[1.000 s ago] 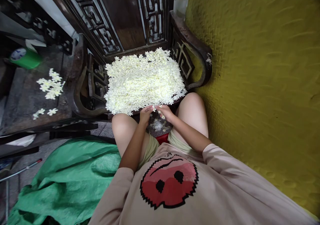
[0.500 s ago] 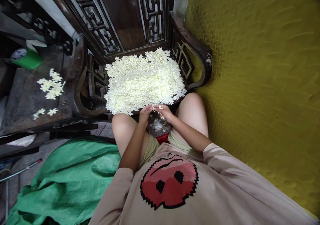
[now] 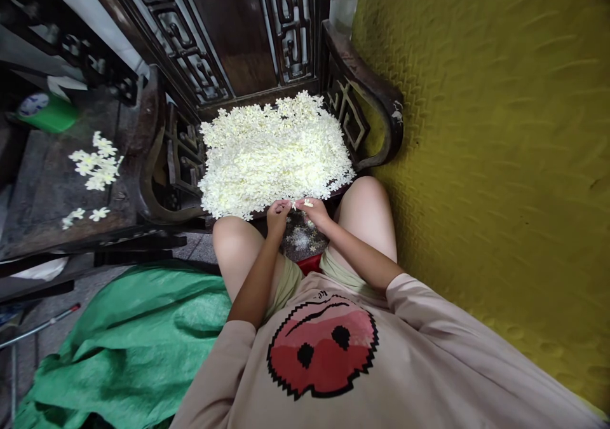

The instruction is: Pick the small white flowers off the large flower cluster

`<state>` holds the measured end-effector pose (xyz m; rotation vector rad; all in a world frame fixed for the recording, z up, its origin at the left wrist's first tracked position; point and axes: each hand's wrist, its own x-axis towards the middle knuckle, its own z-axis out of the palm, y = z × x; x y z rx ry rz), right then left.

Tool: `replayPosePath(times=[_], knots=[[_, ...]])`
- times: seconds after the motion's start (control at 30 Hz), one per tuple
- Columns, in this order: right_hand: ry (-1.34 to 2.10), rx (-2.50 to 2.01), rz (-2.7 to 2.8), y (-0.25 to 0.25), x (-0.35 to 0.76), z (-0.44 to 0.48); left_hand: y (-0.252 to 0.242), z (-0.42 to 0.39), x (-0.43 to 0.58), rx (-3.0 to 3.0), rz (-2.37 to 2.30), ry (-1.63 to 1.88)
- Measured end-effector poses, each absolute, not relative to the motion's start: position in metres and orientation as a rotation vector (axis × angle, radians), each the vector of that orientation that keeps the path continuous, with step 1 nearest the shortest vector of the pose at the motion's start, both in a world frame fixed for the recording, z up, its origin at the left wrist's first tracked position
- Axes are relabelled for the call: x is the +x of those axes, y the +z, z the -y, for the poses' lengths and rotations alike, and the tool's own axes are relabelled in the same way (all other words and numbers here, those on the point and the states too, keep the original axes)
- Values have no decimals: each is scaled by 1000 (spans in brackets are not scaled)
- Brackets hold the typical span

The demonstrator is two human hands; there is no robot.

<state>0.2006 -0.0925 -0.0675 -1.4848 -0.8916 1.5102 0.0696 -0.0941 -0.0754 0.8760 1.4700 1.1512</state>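
Note:
A broad heap of small white plastic-looking flowers (image 3: 276, 156) covers the seat of a dark carved wooden chair in front of me. At the heap's near edge, between my knees, my left hand (image 3: 278, 214) and my right hand (image 3: 313, 211) meet with fingertips close together. A single small white flower (image 3: 293, 204) sits between them, pinched by the fingers of both. Another pale flower (image 3: 308, 203) shows against my right hand's fingers. Fine details of the pinch are too small to make out.
The chair's curved armrests (image 3: 393, 121) rise on both sides. On the left, a wooden surface (image 3: 38, 181) bears a bunch of white flowers (image 3: 98, 162) and a green tape roll (image 3: 50, 112). A green sheet (image 3: 143, 333) covers the floor; a yellow textured surface (image 3: 490, 162) stands right.
My hands have shifted slightly, and the fingers have turned a little around the small flower. The flower at my right hand now sits higher on the fingers.

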Motion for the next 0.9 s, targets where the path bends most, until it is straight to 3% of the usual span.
replayPosePath(times=[0.43, 0.9], knots=[[1335, -1467, 1111, -66, 200, 93, -73, 95, 71, 896, -1506, 1108], [1454, -1447, 1038, -63, 198, 95, -78, 91, 65, 672, -1340, 1001]])
